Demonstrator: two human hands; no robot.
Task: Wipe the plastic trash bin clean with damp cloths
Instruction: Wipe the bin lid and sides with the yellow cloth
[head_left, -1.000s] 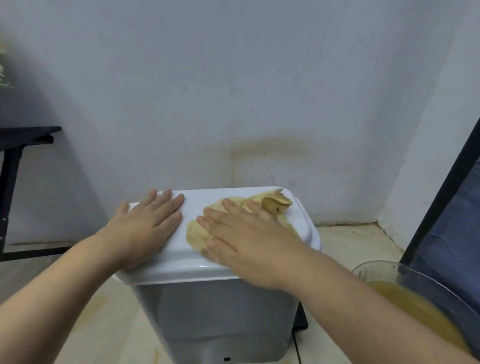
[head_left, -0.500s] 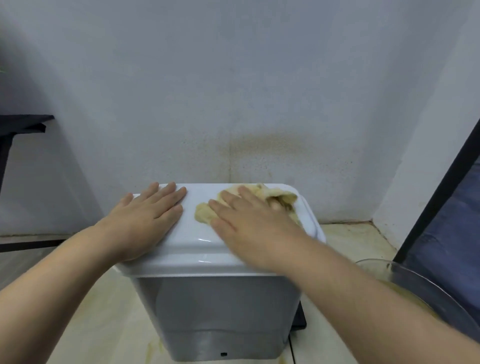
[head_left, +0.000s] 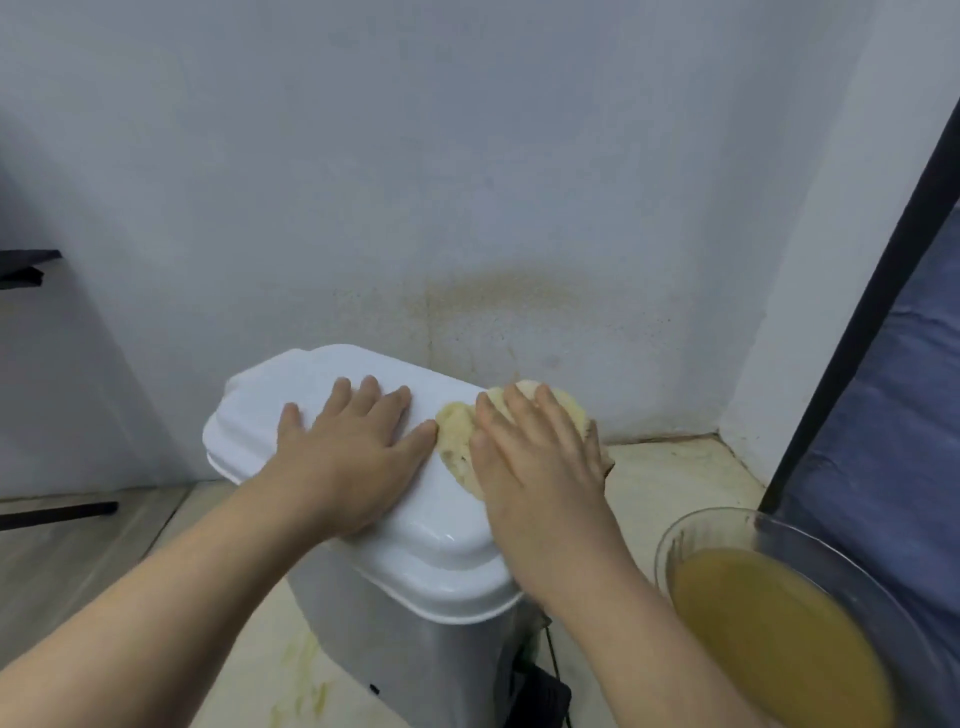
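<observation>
Head cam: trash bin (head_left: 415, 654) stands on the floor (head_left: 670, 478) in the wall corner, grey body, white lid (head_left: 311, 384) closed, bin angled to my view

Left hand (head_left: 353, 457) lies flat on the lid, fingers straight and slightly spread, palm down on bare plastic, gripping nothing

Right hand (head_left: 535, 467) is flat on the yellowish cloth (head_left: 457, 441), fingers straight, pressing it onto the right side of the lid; no pinch. Cloth is bunched under the palm and reaches the lid's far right edge; cannot tell if it hangs over. Left fingertips sit just beside the cloth

Glass bowl (head_left: 727, 525) of murky yellow-brown liquid (head_left: 769, 639) at lower right, near the bin, apart from it

Brownish speckled stain (head_left: 509, 301) on the wall behind the bin. Yellow smears on the floor in front of the bin. Blue fabric (head_left: 893, 415) at the right edge
</observation>
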